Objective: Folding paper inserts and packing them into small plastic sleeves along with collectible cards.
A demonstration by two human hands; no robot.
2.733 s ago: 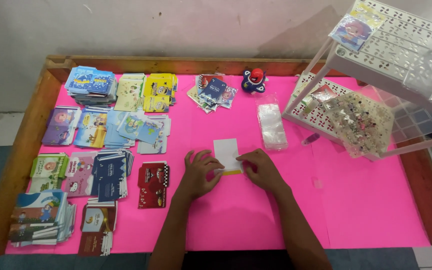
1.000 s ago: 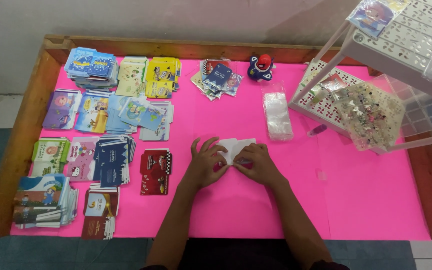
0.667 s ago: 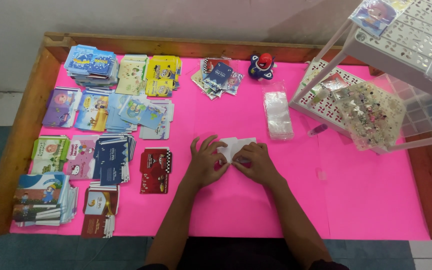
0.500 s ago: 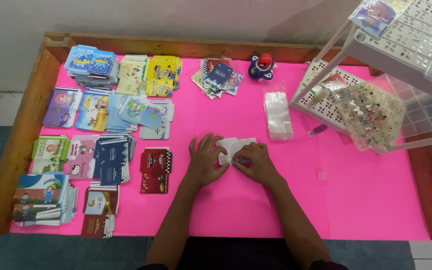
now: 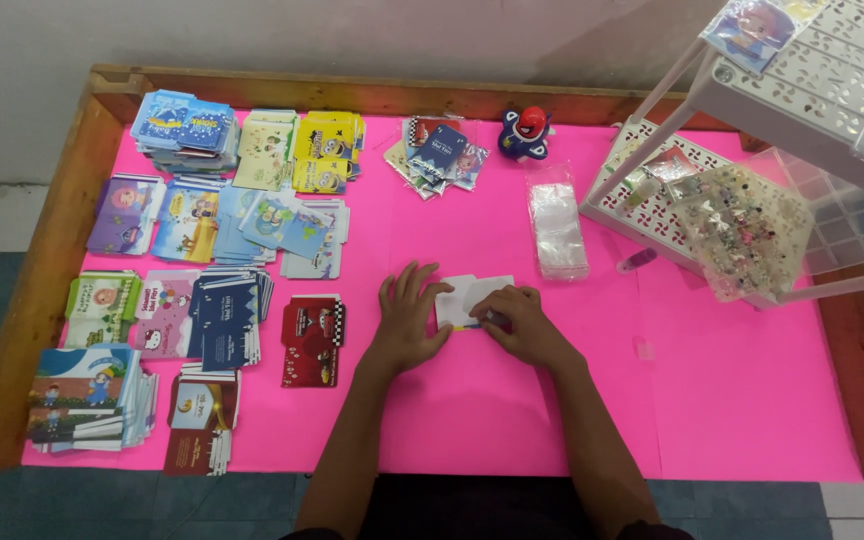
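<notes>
Hands met over a small white paper envelope (image 5: 470, 296) lying flat at the middle of the pink table (image 5: 752, 400). Left hand (image 5: 408, 318) pressed its left edge with spread fingers; right hand (image 5: 522, 322) pinched its right edge. Clear plastic sleeves (image 5: 558, 222) lay just beyond, red-black envelopes (image 5: 312, 338) leftward.
</notes>
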